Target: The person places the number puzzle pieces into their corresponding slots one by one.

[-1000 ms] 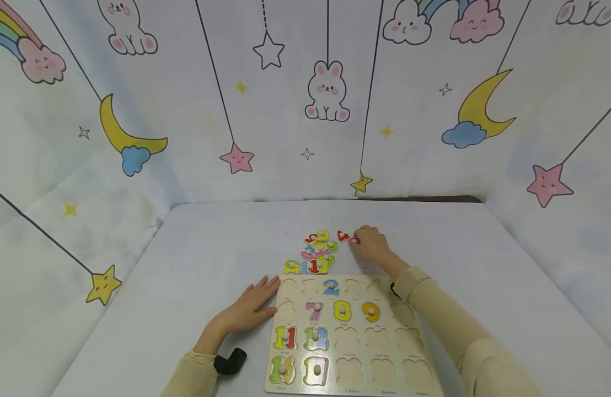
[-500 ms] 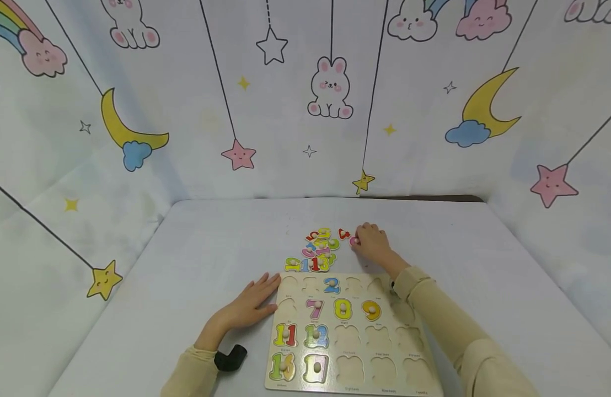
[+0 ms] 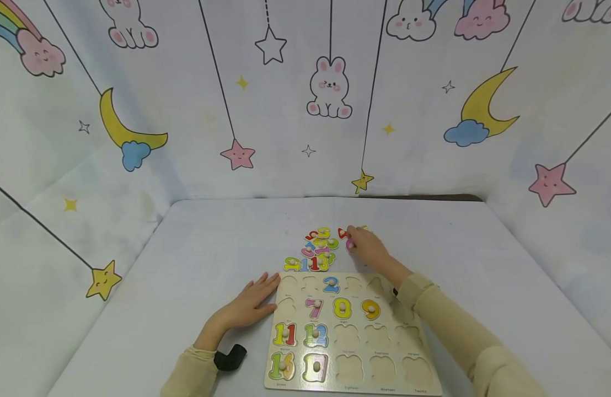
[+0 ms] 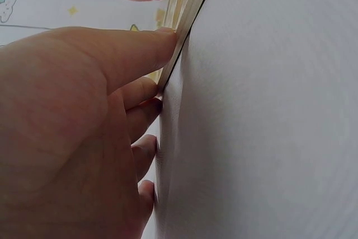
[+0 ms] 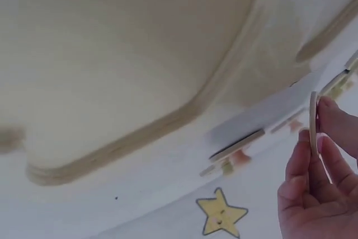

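My right hand [image 3: 371,248] pinches a pink number piece [image 3: 350,245] beyond the board's far edge; its numeral is hidden. In the right wrist view this thin wooden piece [image 5: 313,124] shows edge-on between thumb and fingers. A red 4 piece [image 3: 342,233] lies right at the fingertips, and a yellow piece [image 3: 364,226] peeks out behind the hand. My left hand [image 3: 251,304] lies flat, fingers spread, beside the wooden number puzzle board [image 3: 352,347]. In the left wrist view its thumb and fingertips touch the board's side edge [image 4: 190,18].
A loose pile of number pieces [image 3: 319,245] lies beyond the board, with a green-yellow piece [image 3: 291,264] at its left. Seated in the board are 2, 7, 8, 9, 11, 12, 16 and 17. A patterned cloth wall [image 3: 285,110] rises behind the white table [image 3: 211,237].
My right hand has shifted slightly left with the pink piece, towards the red 4, uncovering a yellow piece behind it. The left hand stays against the board.
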The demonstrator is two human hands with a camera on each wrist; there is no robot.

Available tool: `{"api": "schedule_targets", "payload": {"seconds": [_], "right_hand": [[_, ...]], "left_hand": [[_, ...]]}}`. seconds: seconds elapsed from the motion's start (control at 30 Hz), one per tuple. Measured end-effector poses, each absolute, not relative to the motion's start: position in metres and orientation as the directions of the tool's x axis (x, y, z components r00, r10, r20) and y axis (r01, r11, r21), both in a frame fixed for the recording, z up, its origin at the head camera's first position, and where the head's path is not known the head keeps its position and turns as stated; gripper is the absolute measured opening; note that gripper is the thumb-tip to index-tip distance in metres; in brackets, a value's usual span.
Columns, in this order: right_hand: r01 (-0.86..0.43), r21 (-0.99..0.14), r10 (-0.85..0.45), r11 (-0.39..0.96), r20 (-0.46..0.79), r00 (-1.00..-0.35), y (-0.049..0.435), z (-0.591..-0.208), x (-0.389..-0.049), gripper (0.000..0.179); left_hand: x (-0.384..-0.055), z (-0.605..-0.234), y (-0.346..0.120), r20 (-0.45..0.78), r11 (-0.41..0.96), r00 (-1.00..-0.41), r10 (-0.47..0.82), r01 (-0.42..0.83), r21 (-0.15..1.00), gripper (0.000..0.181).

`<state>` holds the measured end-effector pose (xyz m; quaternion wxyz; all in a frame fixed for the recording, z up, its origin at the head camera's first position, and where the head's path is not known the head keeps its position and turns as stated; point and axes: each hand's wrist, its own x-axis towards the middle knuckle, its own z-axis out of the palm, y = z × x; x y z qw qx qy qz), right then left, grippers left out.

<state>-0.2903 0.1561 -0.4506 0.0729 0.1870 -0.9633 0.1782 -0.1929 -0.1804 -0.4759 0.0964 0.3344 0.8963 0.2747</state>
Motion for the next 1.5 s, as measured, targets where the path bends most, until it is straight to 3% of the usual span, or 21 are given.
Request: {"api": "schedule_targets", "payload": {"seconds": [0.3,0.53,0.9,1.17,1.5], "right_hand": [[-0.333,-0.642,-0.326,0.691,0.134,-0.936,0.144,-0.443,-0.278,0.027],[-0.252,-0.766,-0.351,0.591,0.037,-0.936,0.112,-0.432,-0.260,0.027],[-0.365,-0.706,-0.495,0.607,0.024,-0.869,0.048,-0.432,-0.247,0.022],[-0.414,-0.567,-0.510,0.712,-0.012,-0.860,0.031,-0.443,-0.246,0.021],[-0.435,-0.532,-0.517,0.727,-0.006,-0.856,0.020,-0.449,-0.240,0.021]], "left_hand": [[-0.192,-0.475,-0.180,0.013,0.627,-0.761,0.648,0.544,0.557,0.062],[-0.193,-0.477,-0.180,0.003,0.633,-0.761,0.649,0.542,0.552,0.062],[-0.193,-0.474,-0.183,0.020,0.612,-0.746,0.666,0.561,0.557,0.062],[-0.192,-0.474,-0.180,0.029,0.605,-0.735,0.677,0.579,0.547,0.060],[-0.192,-0.473,-0.181,0.039,0.606,-0.740,0.671,0.578,0.547,0.059]]}}
